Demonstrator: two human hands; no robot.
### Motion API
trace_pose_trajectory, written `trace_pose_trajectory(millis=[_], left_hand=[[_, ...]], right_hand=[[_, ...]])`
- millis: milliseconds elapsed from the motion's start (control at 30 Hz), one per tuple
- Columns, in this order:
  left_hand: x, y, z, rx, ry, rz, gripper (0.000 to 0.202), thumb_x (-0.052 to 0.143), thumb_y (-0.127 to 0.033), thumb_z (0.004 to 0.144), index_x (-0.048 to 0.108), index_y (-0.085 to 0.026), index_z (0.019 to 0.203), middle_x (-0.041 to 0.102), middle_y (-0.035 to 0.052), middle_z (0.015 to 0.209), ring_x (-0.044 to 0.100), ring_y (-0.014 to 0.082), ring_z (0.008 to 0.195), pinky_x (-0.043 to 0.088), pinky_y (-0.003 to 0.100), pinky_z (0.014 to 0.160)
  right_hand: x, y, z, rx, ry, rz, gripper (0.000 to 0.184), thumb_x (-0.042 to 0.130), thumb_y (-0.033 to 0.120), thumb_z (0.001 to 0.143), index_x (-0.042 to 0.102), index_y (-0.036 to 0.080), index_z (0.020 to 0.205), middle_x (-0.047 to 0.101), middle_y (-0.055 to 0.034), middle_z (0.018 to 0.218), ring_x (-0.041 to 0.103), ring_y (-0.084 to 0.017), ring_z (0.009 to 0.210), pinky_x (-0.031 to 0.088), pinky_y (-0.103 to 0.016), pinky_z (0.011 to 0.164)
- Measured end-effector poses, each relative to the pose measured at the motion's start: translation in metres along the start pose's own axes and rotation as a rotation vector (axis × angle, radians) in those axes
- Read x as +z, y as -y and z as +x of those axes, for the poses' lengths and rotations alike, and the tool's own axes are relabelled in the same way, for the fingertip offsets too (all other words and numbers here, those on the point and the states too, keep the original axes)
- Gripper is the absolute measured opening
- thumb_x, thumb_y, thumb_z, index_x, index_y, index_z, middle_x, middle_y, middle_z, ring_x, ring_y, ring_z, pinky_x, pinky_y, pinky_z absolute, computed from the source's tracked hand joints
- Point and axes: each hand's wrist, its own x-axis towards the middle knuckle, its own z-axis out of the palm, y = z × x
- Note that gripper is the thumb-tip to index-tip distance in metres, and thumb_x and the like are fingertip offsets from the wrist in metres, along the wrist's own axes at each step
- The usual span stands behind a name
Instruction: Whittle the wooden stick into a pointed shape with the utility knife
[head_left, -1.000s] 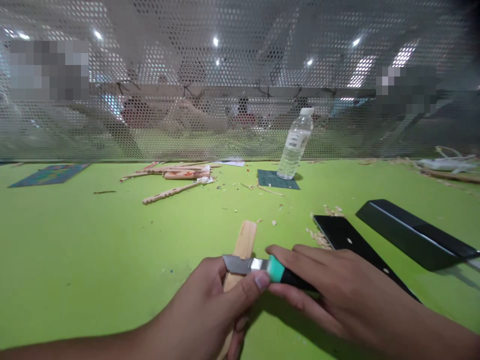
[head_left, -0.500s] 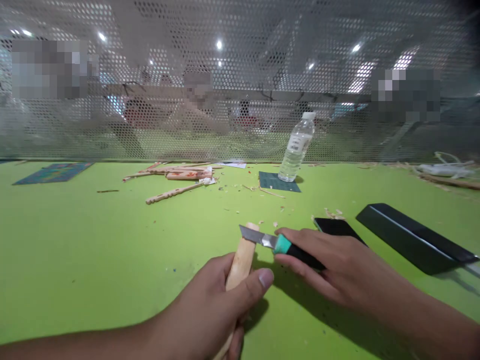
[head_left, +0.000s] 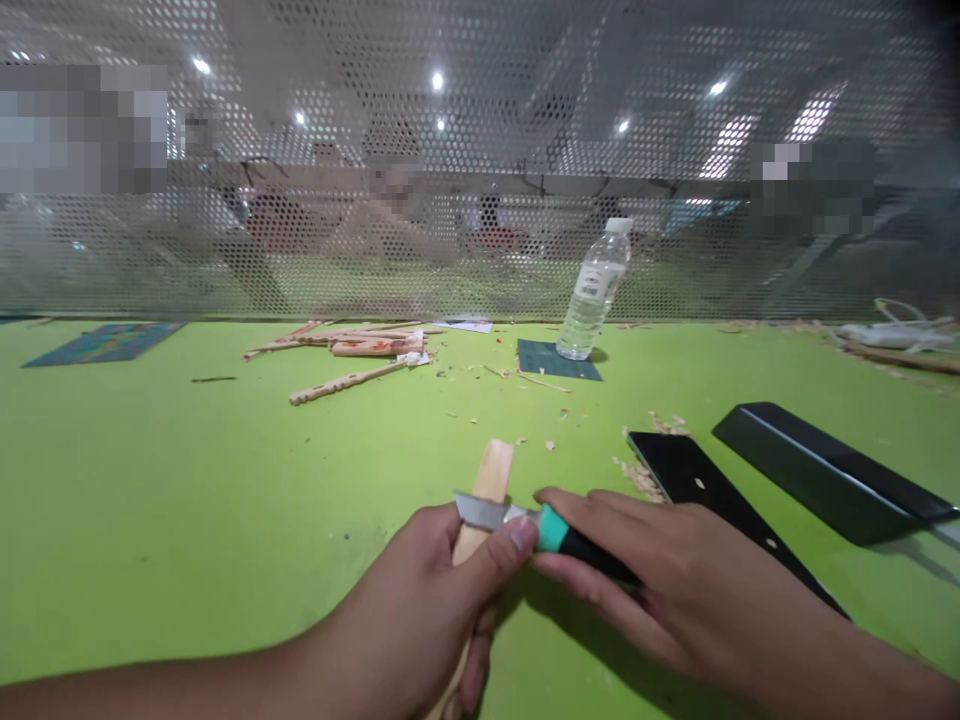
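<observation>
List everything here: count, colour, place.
Table: one, green, underneath
Wooden stick: one, pale, front
Knife: one, black and teal, across stick
Slab: one, black, front right
Block: one, black, far right
Shavings: many, pale, scattered
Bottle: one, clear, back right
Dark mat: one, green, under bottle
Patterned mat: one, multicoloured, left
Sticks: several, tan, back left
Paper: one, white, back
Bundle: one, white, back right
Screen: one, grey, back
People: several, blurred, behind screen
Left hand: one, holding stick
Right hand: one, holding knife
</observation>
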Motion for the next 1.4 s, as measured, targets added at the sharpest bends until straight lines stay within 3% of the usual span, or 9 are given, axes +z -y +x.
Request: trace_pose_trajectory(millis=[133, 233, 433, 633, 967, 1067, 1133, 1233, 1400], left_hand=[[0.000, 0.000, -0.001, -0.033, -0.035, -0.022, 0.053, 0.061, -0.068, 0.092, 0.046, -0.023, 0.069, 0.041, -0.0096, 0.044, 0.037, 0.0065, 0.028, 0.034, 0.016, 0.029], [-0.001, -0.001, -0.001, -0.036, -0.015, -0.017, 0.052, 0.061, -0.067, 0.093, 0.045, -0.023, 0.070, 0.040, -0.0099, 0.041, 0.036, 0.0064, 0.027, 0.034, 0.016, 0.028], [-0.003, -0.004, -0.002, 0.001, 0.046, 0.004, 0.043, 0.063, -0.064, 0.094, 0.054, -0.022, 0.098, 0.045, -0.0119, 0.046, 0.037, 0.0058, 0.031, 0.038, 0.014, 0.033], [-0.003, -0.001, -0.001, 0.021, 0.080, 0.046, 0.045, 0.060, -0.067, 0.094, 0.056, -0.022, 0.089, 0.040, -0.0112, 0.040, 0.032, 0.0059, 0.028, 0.031, 0.013, 0.030], [0.003, 0.002, 0.001, -0.023, -0.042, -0.020, 0.052, 0.060, -0.072, 0.091, 0.047, -0.024, 0.076, 0.038, -0.0120, 0.040, 0.030, 0.0062, 0.027, 0.031, 0.016, 0.028], [0.003, 0.000, 0.001, -0.072, -0.059, -0.046, 0.053, 0.062, -0.070, 0.091, 0.043, -0.024, 0.072, 0.038, -0.0120, 0.042, 0.030, 0.0051, 0.027, 0.032, 0.015, 0.027], [0.001, 0.000, 0.001, -0.070, -0.041, -0.045, 0.054, 0.060, -0.069, 0.093, 0.043, -0.023, 0.068, 0.038, -0.0110, 0.041, 0.033, 0.0055, 0.027, 0.032, 0.014, 0.027], [-0.001, 0.000, 0.000, -0.050, -0.004, -0.060, 0.054, 0.059, -0.065, 0.095, 0.044, -0.022, 0.066, 0.038, -0.0104, 0.042, 0.035, 0.0056, 0.027, 0.034, 0.014, 0.027], [-0.001, -0.002, -0.003, -0.037, 0.024, -0.054, 0.047, 0.063, -0.063, 0.094, 0.051, -0.021, 0.076, 0.042, -0.0106, 0.045, 0.037, 0.0050, 0.028, 0.035, 0.013, 0.029]], right_hand=[[-0.010, -0.019, 0.008, 0.134, -0.167, -0.113, 0.049, 0.035, 0.055, 0.108, 0.067, 0.019, 0.119, 0.079, -0.0136, 0.101, 0.075, -0.029, 0.080, 0.052, -0.039, 0.066], [-0.016, -0.029, 0.012, 0.096, -0.197, -0.109, 0.048, 0.039, 0.054, 0.107, 0.066, 0.017, 0.124, 0.079, -0.0144, 0.108, 0.076, -0.031, 0.087, 0.054, -0.040, 0.072], [-0.012, -0.014, 0.011, -0.021, 0.009, 0.082, 0.037, 0.042, 0.049, 0.109, 0.068, 0.022, 0.111, 0.078, -0.0080, 0.101, 0.073, -0.023, 0.085, 0.052, -0.033, 0.074], [-0.008, -0.004, 0.008, -0.081, 0.105, 0.141, 0.032, 0.044, 0.045, 0.109, 0.066, 0.022, 0.109, 0.075, -0.0064, 0.093, 0.070, -0.020, 0.080, 0.051, -0.030, 0.072], [0.000, -0.008, 0.004, 0.022, -0.095, -0.052, 0.048, 0.035, 0.052, 0.110, 0.066, 0.021, 0.128, 0.079, -0.0115, 0.104, 0.076, -0.026, 0.083, 0.056, -0.036, 0.068], [-0.012, -0.025, 0.010, 0.141, -0.278, -0.218, 0.049, 0.035, 0.053, 0.109, 0.070, 0.018, 0.112, 0.079, -0.0105, 0.089, 0.073, -0.026, 0.067, 0.050, -0.035, 0.057], [-0.020, -0.032, 0.013, 0.144, -0.314, -0.207, 0.045, 0.039, 0.052, 0.108, 0.070, 0.019, 0.107, 0.078, -0.0074, 0.084, 0.071, -0.024, 0.064, 0.047, -0.033, 0.056], [-0.022, -0.034, 0.014, 0.065, -0.268, -0.123, 0.041, 0.042, 0.050, 0.108, 0.069, 0.019, 0.115, 0.080, -0.0086, 0.098, 0.076, -0.024, 0.077, 0.051, -0.033, 0.064], [-0.014, -0.025, 0.011, -0.035, -0.027, -0.016, 0.039, 0.039, 0.046, 0.110, 0.066, 0.020, 0.120, 0.078, -0.0082, 0.108, 0.074, -0.024, 0.087, 0.053, -0.035, 0.074]])
